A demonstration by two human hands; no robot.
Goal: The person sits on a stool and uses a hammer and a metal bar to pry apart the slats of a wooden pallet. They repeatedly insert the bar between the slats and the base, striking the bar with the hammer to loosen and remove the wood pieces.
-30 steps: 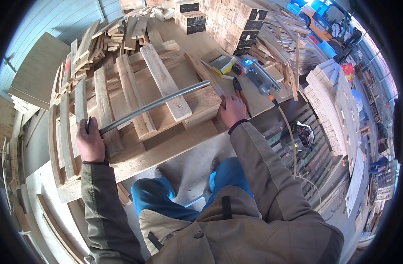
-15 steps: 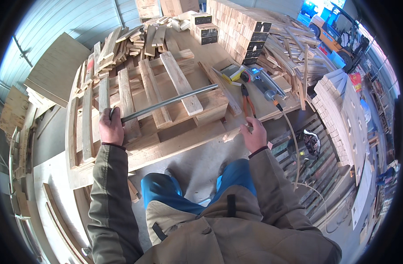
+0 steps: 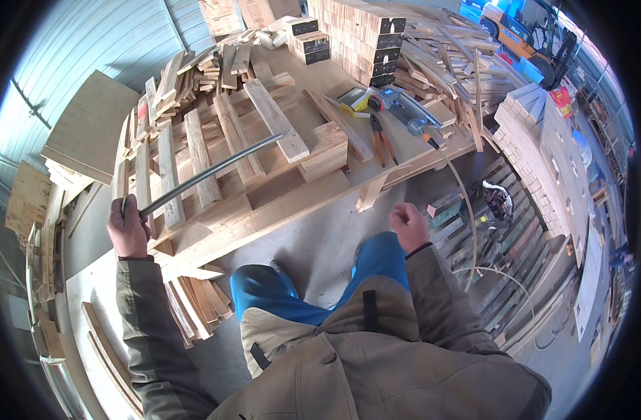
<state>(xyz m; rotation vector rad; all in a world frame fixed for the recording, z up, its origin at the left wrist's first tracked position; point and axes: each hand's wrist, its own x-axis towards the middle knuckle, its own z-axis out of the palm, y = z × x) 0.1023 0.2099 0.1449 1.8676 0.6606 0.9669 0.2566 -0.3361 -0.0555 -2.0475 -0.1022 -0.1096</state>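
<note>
Trouble could come from the long metal bar (image 3: 201, 175). The left hand (image 3: 128, 227) has its fingers wrapped tight on one end, and the far end lies over the wood boards (image 3: 194, 164) on the counter (image 3: 278, 203). It might swing and knock boards down. The right hand (image 3: 408, 225) hangs loosely curled, holding nothing.

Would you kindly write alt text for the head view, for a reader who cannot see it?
A person's left hand grips a long metal bar lying across planks on a workbench; the right hand hangs free, holding nothing. Pliers and a power tool lie further back.
</note>
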